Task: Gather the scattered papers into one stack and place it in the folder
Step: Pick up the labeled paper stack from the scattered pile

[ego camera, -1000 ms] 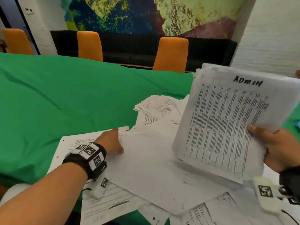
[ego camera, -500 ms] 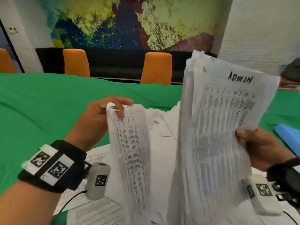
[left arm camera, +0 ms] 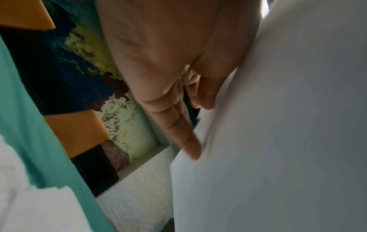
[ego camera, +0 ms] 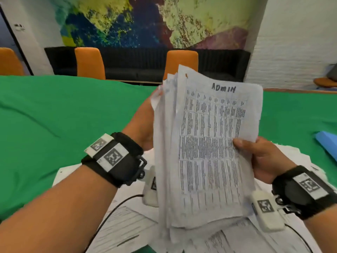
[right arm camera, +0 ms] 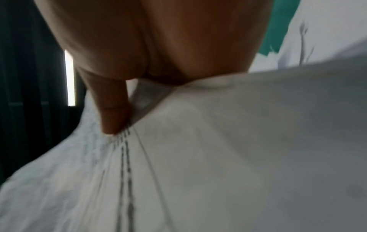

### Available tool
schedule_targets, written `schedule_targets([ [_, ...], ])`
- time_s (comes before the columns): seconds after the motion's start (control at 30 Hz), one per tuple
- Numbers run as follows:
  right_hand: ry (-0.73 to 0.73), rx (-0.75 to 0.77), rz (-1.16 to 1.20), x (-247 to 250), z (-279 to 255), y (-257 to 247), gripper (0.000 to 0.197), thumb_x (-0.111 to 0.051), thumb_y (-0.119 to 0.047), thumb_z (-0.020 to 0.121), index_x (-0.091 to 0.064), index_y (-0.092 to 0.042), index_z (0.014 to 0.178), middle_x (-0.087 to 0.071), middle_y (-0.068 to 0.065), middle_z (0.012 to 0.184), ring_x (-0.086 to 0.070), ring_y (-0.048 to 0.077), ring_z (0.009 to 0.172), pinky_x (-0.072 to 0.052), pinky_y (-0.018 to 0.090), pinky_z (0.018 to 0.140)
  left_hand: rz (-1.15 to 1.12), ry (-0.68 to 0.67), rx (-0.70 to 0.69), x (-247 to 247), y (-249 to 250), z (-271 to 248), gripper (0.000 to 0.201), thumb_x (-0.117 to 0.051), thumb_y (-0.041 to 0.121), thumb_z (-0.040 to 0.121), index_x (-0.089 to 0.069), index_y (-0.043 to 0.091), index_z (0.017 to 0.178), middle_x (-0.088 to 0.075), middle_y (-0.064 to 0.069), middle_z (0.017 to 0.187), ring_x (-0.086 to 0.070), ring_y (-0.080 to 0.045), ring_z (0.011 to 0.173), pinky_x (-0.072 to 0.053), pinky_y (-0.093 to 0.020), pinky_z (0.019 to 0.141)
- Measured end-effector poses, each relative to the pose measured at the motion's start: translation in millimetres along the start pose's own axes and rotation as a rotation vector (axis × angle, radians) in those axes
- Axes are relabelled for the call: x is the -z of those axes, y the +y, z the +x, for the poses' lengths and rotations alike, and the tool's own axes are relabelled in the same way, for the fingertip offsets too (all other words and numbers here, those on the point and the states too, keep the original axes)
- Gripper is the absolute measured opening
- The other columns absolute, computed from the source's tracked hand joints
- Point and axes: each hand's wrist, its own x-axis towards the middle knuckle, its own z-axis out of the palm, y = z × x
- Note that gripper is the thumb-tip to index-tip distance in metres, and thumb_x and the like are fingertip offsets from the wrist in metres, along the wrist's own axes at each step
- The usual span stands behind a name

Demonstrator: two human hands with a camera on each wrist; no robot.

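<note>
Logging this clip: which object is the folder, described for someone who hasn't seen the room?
Start at the green table and follow it to its far right edge. There, right of the right hand holding the paper stack, lies the folder: flat, partly out of frame, and the only blue thing among white sheets.

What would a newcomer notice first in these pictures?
First, the paper stack marked ADMIN, held upright in the middle: the right hand grips its right edge and the left hand supports its back. Next, loose papers lying beneath on the green cloth. A blue folder lies at the far right.
</note>
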Motion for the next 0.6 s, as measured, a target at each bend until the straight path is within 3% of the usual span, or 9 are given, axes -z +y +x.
schedule_targets([
  [0.07, 0.046, -0.04, -0.078, 18, 1, 1, 0.043, -0.066, -0.011, 0.082, -0.063, -0.005, 0.124, -0.074, 0.019, 0.114, -0.074, 0.035, 0.091, -0.063, 0.045, 0.073, -0.05, -0.163, 0.093, 1, -2, -4, 0.022, -0.047, 0.013, 0.105, -0.063, 0.006, 0.118, -0.078, -0.008, 0.101, -0.072, -0.019, 0.082, -0.061, -0.033, 0.076],
  [0.13, 0.067, -0.158, -0.161, 36, 5, 9, 0.039, -0.064, -0.008, 0.086, -0.063, -0.006, 0.125, -0.074, 0.022, 0.115, -0.074, 0.04, 0.093, -0.063, 0.049, 0.073, 0.17, -0.158, 0.219, 41, -25, 2, 0.023, -0.051, 0.014, 0.103, -0.062, 0.015, 0.123, -0.07, -0.019, 0.119, -0.071, -0.031, 0.09, -0.059, -0.047, 0.084],
  [0.2, 0.157, -0.293, -0.294, 55, 6, 24, 0.03, -0.063, -0.001, 0.091, -0.063, -0.002, 0.12, -0.075, 0.026, 0.107, -0.075, 0.044, 0.089, -0.063, 0.053, 0.071, 0.661, -0.132, 0.342, 79, -53, 2, 0.021, -0.052, 0.022, 0.103, -0.064, 0.013, 0.118, -0.069, -0.016, 0.12, -0.071, -0.029, 0.093, -0.059, -0.042, 0.083],
  [0.27, 0.251, -0.388, -0.395, 68, 8, 41, 0.025, -0.063, 0.004, 0.092, -0.064, 0.002, 0.117, -0.075, 0.029, 0.102, -0.073, 0.049, 0.089, -0.059, 0.064, 0.079, 1.183, -0.209, 0.437, 105, -88, 3, 0.039, -0.051, 0.038, 0.102, -0.065, 0.005, 0.116, -0.067, -0.017, 0.12, -0.064, -0.026, 0.091, -0.053, -0.032, 0.073],
  [0.3, 0.272, -0.41, -0.434, 72, 11, 48, 0.026, -0.065, 0.004, 0.091, -0.064, 0.002, 0.117, -0.075, 0.029, 0.101, -0.073, 0.05, 0.09, -0.056, 0.068, 0.084, 1.325, -0.231, 0.473, 114, -103, 2, 0.049, -0.051, 0.047, 0.1, -0.065, 0.003, 0.115, -0.067, -0.017, 0.12, -0.063, -0.025, 0.091, -0.05, -0.03, 0.073],
  [0.43, 0.304, -0.444, -0.514, 75, 19, 63, 0.031, -0.07, -0.001, 0.089, -0.063, -0.008, 0.119, -0.075, 0.024, 0.104, -0.073, 0.047, 0.093, -0.055, 0.067, 0.087, 1.337, -0.152, 0.536, 122, -138, 5, 0.066, -0.057, 0.067, 0.089, -0.064, 0.008, 0.117, -0.064, -0.011, 0.123, -0.063, -0.025, 0.102, -0.05, -0.033, 0.091],
  [0.5, 0.298, -0.445, -0.515, 75, 19, 65, 0.031, -0.07, -0.004, 0.09, -0.063, -0.01, 0.119, -0.076, 0.023, 0.104, -0.074, 0.046, 0.092, -0.056, 0.066, 0.087, 1.242, -0.142, 0.529, 111, -136, 8, 0.056, -0.057, 0.07, 0.086, -0.062, 0.014, 0.089, -0.063, -0.008, 0.104, -0.057, -0.024, 0.09, -0.046, -0.032, 0.079],
  [0.53, 0.295, -0.437, -0.514, 73, 17, 65, 0.031, -0.069, -0.004, 0.09, -0.063, -0.009, 0.12, -0.076, 0.022, 0.103, -0.074, 0.046, 0.091, -0.056, 0.065, 0.087, 1.188, -0.155, 0.525, 108, -136, 11, 0.055, -0.059, 0.068, 0.086, -0.059, 0.014, 0.083, -0.06, -0.006, 0.098, -0.057, -0.024, 0.089, -0.042, -0.031, 0.075],
  [0.6, 0.305, -0.422, -0.473, 69, 11, 59, 0.028, -0.066, 0.0, 0.091, -0.063, -0.007, 0.118, -0.077, 0.023, 0.102, -0.074, 0.046, 0.089, -0.057, 0.064, 0.085, 1.015, -0.15, 0.513, 103, -134, 15, 0.052, -0.072, 0.054, 0.084, -0.065, 0.007, 0.105, -0.065, -0.005, 0.11, -0.063, -0.028, 0.101, -0.045, -0.031, 0.087],
])
